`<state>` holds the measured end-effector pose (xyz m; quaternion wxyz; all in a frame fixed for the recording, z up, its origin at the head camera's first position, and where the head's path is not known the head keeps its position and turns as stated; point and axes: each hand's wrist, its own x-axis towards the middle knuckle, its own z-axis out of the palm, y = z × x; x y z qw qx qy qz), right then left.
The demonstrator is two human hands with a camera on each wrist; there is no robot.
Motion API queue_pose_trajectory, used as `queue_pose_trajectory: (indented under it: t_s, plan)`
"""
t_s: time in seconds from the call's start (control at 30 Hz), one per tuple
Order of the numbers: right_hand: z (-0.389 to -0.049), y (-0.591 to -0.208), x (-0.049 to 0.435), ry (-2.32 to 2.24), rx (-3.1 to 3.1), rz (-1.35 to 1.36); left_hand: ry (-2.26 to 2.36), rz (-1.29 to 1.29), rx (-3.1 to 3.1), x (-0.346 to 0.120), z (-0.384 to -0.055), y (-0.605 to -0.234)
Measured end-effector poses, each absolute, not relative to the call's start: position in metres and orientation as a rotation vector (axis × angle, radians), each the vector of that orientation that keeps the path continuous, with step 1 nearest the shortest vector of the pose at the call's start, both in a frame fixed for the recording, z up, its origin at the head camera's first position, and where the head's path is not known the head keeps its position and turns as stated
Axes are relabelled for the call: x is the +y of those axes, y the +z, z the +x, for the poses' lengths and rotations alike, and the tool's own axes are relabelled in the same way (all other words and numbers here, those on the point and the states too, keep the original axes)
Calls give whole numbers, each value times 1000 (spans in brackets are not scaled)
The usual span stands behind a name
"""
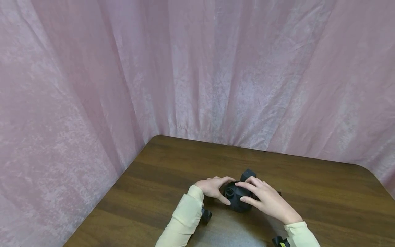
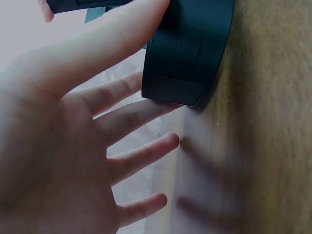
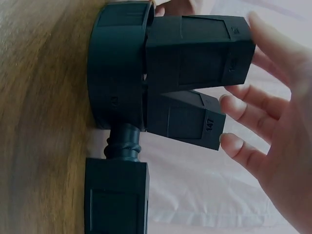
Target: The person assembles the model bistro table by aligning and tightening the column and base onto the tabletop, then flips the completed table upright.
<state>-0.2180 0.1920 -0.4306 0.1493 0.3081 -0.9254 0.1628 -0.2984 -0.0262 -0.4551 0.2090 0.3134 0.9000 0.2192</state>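
A black plastic assembly sits on the table, built on a round base (image 1: 239, 206) with a ring-shaped opening (image 1: 229, 192) on its left. My left hand (image 1: 212, 187) holds the base's rim from the left, thumb on the near side and fingers beyond it; the lower fingers spread free. From the right, my right hand (image 1: 266, 199) grips an upright rectangular block (image 3: 209, 51) at its end with thumb and fingers. A second block (image 3: 185, 119), marked 147, stands beside it near the fingertips. Another block (image 3: 117, 195) joins the base through a ribbed neck (image 3: 124, 141).
The brown wooden table (image 1: 148, 178) stretches out around the hands and has rounded far corners. A pink curtain (image 1: 197, 68) hangs along its back and left side. Black camera mounts (image 1: 206, 216) are strapped at the wrists.
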Motion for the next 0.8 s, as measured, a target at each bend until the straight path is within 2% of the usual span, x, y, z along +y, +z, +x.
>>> queue_pose_trajectory:
  t_s: [0.23, 0.8]
  plan:
    - [-217, -428, 195, 531, -2731, 742, 622, 887, 2495, -26, -299, -458]
    - [-218, -417, 209, 637, -2855, 590, 643, 890, 2485, -26, -301, -458]
